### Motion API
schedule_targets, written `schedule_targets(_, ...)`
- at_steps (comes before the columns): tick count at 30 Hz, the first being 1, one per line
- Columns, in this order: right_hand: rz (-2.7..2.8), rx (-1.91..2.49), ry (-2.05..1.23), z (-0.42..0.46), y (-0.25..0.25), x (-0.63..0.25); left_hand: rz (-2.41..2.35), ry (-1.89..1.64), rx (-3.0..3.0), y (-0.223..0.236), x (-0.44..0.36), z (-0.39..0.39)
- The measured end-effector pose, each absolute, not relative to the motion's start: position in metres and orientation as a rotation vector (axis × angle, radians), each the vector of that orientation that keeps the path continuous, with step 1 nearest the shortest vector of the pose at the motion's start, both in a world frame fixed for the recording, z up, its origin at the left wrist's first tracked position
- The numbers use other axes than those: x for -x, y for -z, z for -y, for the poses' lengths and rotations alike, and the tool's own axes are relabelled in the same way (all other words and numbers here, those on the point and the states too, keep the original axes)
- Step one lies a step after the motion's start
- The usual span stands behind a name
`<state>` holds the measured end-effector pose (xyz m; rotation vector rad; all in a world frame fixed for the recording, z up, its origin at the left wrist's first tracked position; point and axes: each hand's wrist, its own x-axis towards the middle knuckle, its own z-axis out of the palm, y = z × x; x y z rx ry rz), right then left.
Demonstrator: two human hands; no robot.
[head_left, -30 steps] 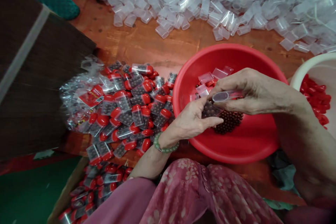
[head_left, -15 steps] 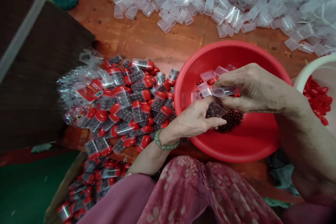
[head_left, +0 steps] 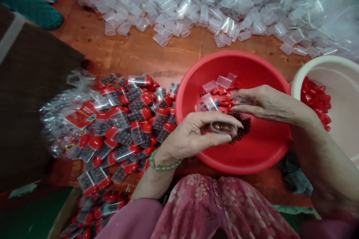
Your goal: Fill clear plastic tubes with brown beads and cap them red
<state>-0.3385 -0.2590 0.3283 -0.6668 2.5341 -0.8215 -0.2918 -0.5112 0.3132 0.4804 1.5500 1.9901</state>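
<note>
Bead-filled container (head_left: 223, 127) clamped in left hand (head_left: 193, 132); right hand (head_left: 265, 102), near but apart, pinches clear tube (head_left: 242, 101)

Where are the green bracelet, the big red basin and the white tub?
Green bracelet (head_left: 165, 167): head view, on its beads.
Red basin (head_left: 263, 143): head view, on its bare inside.
White tub (head_left: 343, 106): head view, on its bare inside.

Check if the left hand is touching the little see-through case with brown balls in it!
Touching. The head view shows the left hand holding the see-through case, a finger along its upper side and the thumb below.
</note>
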Motion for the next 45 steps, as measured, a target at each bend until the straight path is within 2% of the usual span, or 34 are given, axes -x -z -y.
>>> schedule_targets(7, -2.697, 0.395, 0.254, 0.246, -0.311, 0.362, -1.807, -2.042, -0.440, -0.315, 0.292, 0.510)
schedule_targets(12, -2.801, 0.391, -0.145, 0.254, -0.300, 0.370, -1.837, -2.023, -0.429, -0.315, 0.290, 0.515)
schedule_targets(16, -2.900, 0.400, -0.283, 0.259, -0.300, 0.360, -1.794, -2.028, -0.347, -0.309, 0.289, 0.517)
schedule_targets(22, -2.584, 0.424, -0.068, 0.272, -0.284, 0.346, -1.693, -2.110, -0.188, -0.300, 0.286, 0.517)
schedule_targets(27, -2.581, 0.425, -0.020, 0.275, -0.264, 0.352, -1.637, -2.108, -0.180, -0.294, 0.287, 0.515)
schedule_targets(31, -2.631, 0.451, 0.094, 0.268, -0.273, 0.353, -1.626, -2.126, -0.211, -0.291, 0.289, 0.512)
schedule_targets(37, -2.443, 0.490, 1.179, 0.278, -0.315, 0.326, -1.788, -2.208, -0.050, -0.293, 0.289, 0.503)
schedule_targets(41, -2.379, 0.682, 1.306, 0.293, -0.325, 0.310, -1.810, -2.273, 0.042, -0.294, 0.288, 0.499)
schedule_targets(45, -2.398, 0.778, 1.292, 0.297, -0.323, 0.305, -1.927, -2.274, -0.014, -0.293, 0.287, 0.498)
